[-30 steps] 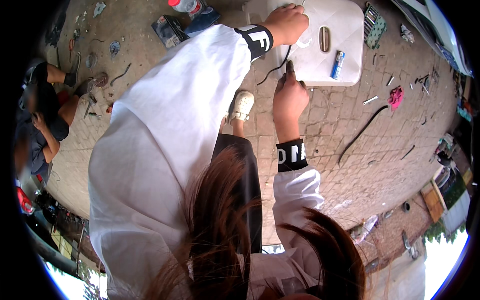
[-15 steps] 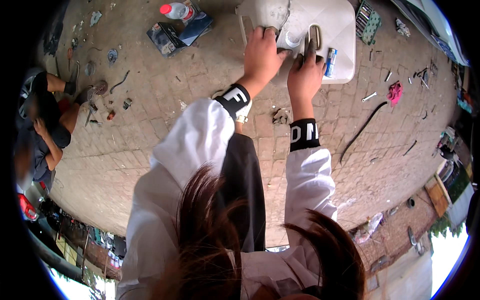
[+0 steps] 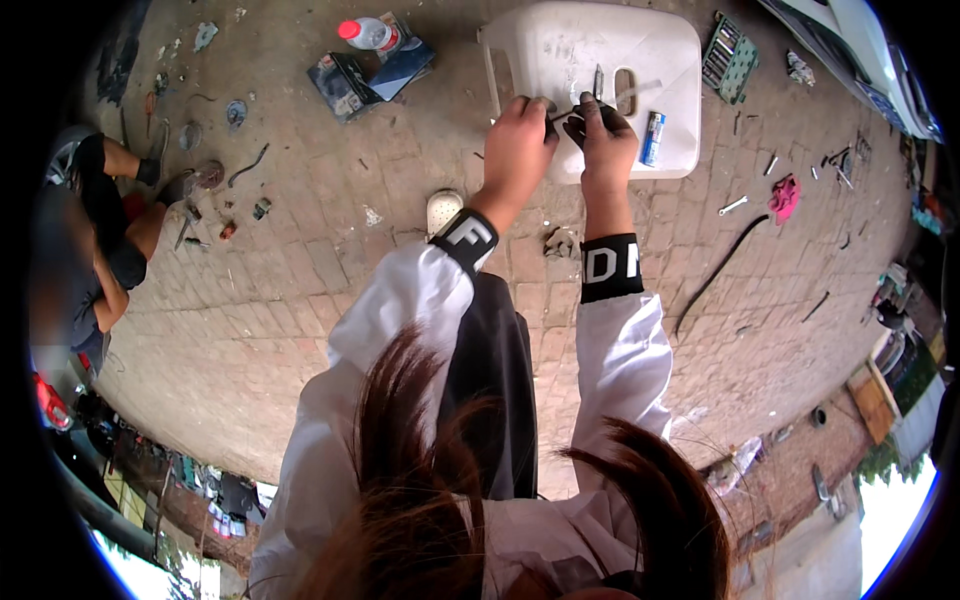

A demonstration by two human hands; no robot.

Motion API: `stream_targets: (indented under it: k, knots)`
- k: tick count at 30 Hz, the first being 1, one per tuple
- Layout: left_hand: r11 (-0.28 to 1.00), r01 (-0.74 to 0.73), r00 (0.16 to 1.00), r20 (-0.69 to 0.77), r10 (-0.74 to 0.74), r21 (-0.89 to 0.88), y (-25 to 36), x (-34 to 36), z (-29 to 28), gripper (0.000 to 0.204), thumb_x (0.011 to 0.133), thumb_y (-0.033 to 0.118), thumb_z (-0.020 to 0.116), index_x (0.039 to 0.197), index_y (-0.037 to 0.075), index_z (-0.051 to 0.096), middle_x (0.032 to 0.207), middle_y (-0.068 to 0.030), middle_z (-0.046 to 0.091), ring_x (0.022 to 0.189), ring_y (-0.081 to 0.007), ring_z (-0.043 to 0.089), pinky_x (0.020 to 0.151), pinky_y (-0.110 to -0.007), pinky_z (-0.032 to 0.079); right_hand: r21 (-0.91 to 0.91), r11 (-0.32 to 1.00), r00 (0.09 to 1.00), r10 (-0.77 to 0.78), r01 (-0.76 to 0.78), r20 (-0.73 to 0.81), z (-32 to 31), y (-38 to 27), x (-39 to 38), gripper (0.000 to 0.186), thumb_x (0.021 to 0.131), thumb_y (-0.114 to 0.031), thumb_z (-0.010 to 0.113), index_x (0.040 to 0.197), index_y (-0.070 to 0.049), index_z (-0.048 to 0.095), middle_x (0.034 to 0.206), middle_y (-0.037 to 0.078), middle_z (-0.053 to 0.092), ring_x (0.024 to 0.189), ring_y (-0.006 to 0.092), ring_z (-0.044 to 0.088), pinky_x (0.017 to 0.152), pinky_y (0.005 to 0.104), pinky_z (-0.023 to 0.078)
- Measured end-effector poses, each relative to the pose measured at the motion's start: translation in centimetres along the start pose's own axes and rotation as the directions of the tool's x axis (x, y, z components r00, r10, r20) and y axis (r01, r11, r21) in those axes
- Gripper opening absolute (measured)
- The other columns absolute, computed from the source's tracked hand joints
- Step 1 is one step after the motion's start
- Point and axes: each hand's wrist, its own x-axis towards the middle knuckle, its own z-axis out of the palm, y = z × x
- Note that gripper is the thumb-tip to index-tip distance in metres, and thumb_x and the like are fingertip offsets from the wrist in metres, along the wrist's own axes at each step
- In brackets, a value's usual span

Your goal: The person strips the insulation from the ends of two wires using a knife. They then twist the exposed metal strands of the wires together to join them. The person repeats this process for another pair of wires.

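Over the near part of a white plastic stool (image 3: 540, 45), my left hand (image 3: 520, 150) has its fingers closed on a thin dark piece (image 3: 563, 115), perhaps a cord; fingertips and piece are partly hidden. My right hand (image 3: 607, 150) is closed at the same piece, its fingertips dark with grime, close to those of my left. Just beyond them lies a slim metal item (image 3: 599, 80), with a faint translucent strip to its right, too blurred to name. A blue-and-white tube (image 3: 653, 138) rests on the stool beside my right hand.
Dark boxes (image 3: 340, 85) and a red-capped bottle (image 3: 370, 35) stand left of the stool. Right lie a green socket case (image 3: 730, 60), a wrench (image 3: 733, 205), pink cloth (image 3: 785, 200) and black hose (image 3: 720, 275). Another person (image 3: 120, 260) sits at left, among scattered tools.
My left hand has moved down from the stool's far part toward me. My right hand went right and up, then back slightly. The hands now meet at the thin piece.
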Motion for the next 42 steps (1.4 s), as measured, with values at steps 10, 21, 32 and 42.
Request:
stream_targets:
  k: [10,21,32,42]
  knots:
    - [0.707,0.419,0.898,0.375,-0.23,-0.57,10.7,-2.4,-15.6,0.013,0.087,0.004,0.064,0.098,-0.004,0.065,0.085,-0.0045,0.065,0.072,-0.0088,0.061,0.061,-0.022,0.048,0.222,0.971,0.963,0.021,-0.084,0.27,0.5,-17.2,-11.5,0.03,0.097,-0.023,0.053,0.097,0.004,0.067,0.074,0.003,0.063,0.066,0.0075,0.055,0.059,0.0214,0.047]
    - [0.568,0.216,0.975,0.208,-0.08,-0.794,22.8,-6.5,-28.2,0.016,0.092,0.008,0.059,0.1,-0.005,0.064,0.08,-0.0018,0.064,0.066,-0.0041,0.049,0.059,-0.02,0.042,0.596,0.769,0.939,0.017,-0.232,0.344,-0.5,-29.8,-24.2,0.032,0.098,-0.025,0.049,0.094,0.004,0.063,0.066,0.0,0.048,0.055,0.0057,0.035,0.052,0.0202,0.03]
    - [0.447,0.022,0.994,0.066,0.083,-0.894,31.7,-9.5,-38.8,0.016,0.091,0.008,0.06,0.098,-0.006,0.064,0.083,-0.0054,0.063,0.068,-0.0069,0.053,0.058,-0.022,0.043,0.611,0.788,0.94,-0.15,-0.073,0.307,-0.1,-40.2,-34.7,0.034,0.098,-0.026,0.049,0.105,0.005,0.06,0.07,0.0,0.05,0.059,0.0045,0.037,0.049,0.0191,0.029]
    - [0.74,-0.269,0.958,-0.248,0.141,-0.617,38.2,-11.9,-46.0,0.013,0.084,0.005,0.066,0.094,-0.004,0.067,0.075,-0.0087,0.061,0.06,-0.0132,0.056,0.053,-0.025,0.043,0.425,0.863,0.849,-0.424,0.272,0.317,-0.4,-47.8,-40.8,0.004,0.083,0.005,0.064,0.082,0.003,0.061,0.08,-0.001,0.06,0.071,0.003,0.051,0.062,0.0185,0.041]
